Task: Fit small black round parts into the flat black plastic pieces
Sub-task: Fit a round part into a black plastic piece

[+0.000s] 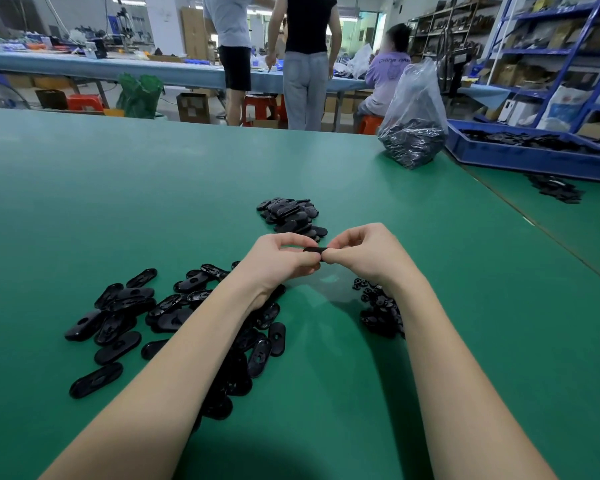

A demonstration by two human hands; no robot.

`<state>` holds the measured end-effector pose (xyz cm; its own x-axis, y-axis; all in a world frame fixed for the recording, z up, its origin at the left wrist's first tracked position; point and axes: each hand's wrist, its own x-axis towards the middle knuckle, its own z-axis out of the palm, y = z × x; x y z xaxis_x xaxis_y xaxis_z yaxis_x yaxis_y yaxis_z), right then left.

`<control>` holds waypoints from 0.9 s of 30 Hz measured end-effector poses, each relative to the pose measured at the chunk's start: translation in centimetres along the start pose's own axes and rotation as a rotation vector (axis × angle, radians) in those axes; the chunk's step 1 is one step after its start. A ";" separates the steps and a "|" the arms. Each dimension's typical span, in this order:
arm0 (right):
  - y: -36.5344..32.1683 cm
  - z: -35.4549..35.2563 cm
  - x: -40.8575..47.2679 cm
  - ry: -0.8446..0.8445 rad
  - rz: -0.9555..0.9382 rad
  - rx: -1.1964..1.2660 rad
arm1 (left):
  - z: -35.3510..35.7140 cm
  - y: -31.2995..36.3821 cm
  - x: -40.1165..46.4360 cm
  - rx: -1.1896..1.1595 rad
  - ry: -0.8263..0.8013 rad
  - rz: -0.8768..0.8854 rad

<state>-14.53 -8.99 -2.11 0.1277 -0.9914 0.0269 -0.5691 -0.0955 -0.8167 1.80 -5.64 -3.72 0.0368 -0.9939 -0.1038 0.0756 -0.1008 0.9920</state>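
Both hands, left hand (280, 259) and right hand (361, 252), pinch one flat black piece (315, 251) between them above the bench (187, 188); fingers hide most of it. Small round parts (378, 306) lie just beneath the right wrist, half covered.

One flat black plastic piece (313, 250) held edge-on above the table, its small round part apparently hidden
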 end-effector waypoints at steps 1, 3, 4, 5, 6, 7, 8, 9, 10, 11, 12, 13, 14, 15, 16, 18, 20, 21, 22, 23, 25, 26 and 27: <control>0.1 0.0 0.0 0.003 -0.001 0.006 | 0.0 0.0 0.0 0.002 0.002 0.000; 0.2 0.0 0.1 0.005 -0.005 0.031 | -0.1 -0.1 0.1 -0.002 0.002 0.001; 0.3 -0.1 0.1 0.003 -0.007 0.041 | -0.2 -0.1 0.1 -0.007 0.000 0.002; 0.4 -0.1 0.1 0.000 -0.007 0.047 | -0.2 -0.1 0.1 -0.010 -0.003 0.002; 0.4 -0.1 0.1 -0.004 -0.005 0.050 | -0.2 -0.1 0.2 -0.012 -0.004 0.001; 0.4 -0.1 0.0 -0.006 -0.004 0.050 | -0.2 -0.1 0.2 -0.010 -0.003 0.000; 0.3 0.0 0.0 -0.006 -0.003 0.046 | -0.2 -0.2 0.3 -0.005 0.002 0.001; 0.3 0.1 0.1 -0.004 0.000 0.040 | -0.1 -0.2 0.3 0.003 0.006 0.002; 0.3 0.1 0.1 0.000 0.003 0.032 | -0.1 -0.3 0.3 0.014 0.009 0.005; 0.2 0.2 0.1 0.005 0.007 0.025 | -0.1 -0.3 0.4 0.026 0.011 0.010; 0.2 0.2 0.1 0.009 0.010 0.019 | 0.0 -0.4 0.4 0.036 0.013 0.016; 0.3 0.2 0.1 0.011 0.013 0.015 | 0.0 -0.5 0.4 0.041 0.014 0.021; 0.4 0.2 0.1 0.012 0.017 0.017 | -0.1 -0.5 0.4 0.043 0.013 0.024; 0.4 0.2 0.1 0.012 0.020 0.023 | -0.1 -0.5 0.5 0.043 0.012 0.024; 0.5 0.2 0.0 0.011 0.023 0.034 | -0.2 -0.4 0.5 0.042 0.010 0.023; 0.5 0.4 0.0 0.008 0.028 0.064 | -0.4 -0.3 0.5 0.032 0.002 0.021; 0.6 0.5 -0.1 0.003 0.030 0.097 | -0.6 -0.3 0.6 0.013 -0.013 0.014; 0.6 0.5 -0.1 -0.001 0.028 0.111 | -0.7 -0.2 0.6 0.007 -0.019 0.010; 0.7 0.6 -0.1 -0.002 0.027 0.118 | -0.8 -0.2 0.6 0.003 -0.024 0.007; 0.7 0.6 -0.2 -0.002 0.026 0.120 | -0.8 -0.3 0.5 0.000 -0.026 0.004; 0.7 0.5 -0.2 0.000 0.024 0.118 | -0.7 -0.3 0.5 -0.003 -0.026 0.001; 0.7 0.5 -0.2 0.000 0.024 0.118 | -0.8 -0.3 0.5 -0.001 -0.025 0.001; 0.7 0.5 -0.2 -0.001 0.024 0.117 | -0.8 -0.3 0.6 0.002 -0.024 0.001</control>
<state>-14.56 -8.83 -3.02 0.1155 -0.9933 0.0058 -0.4733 -0.0602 -0.8789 2.55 -6.13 -4.11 0.0128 -0.9948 -0.1013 0.0733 -0.1001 0.9923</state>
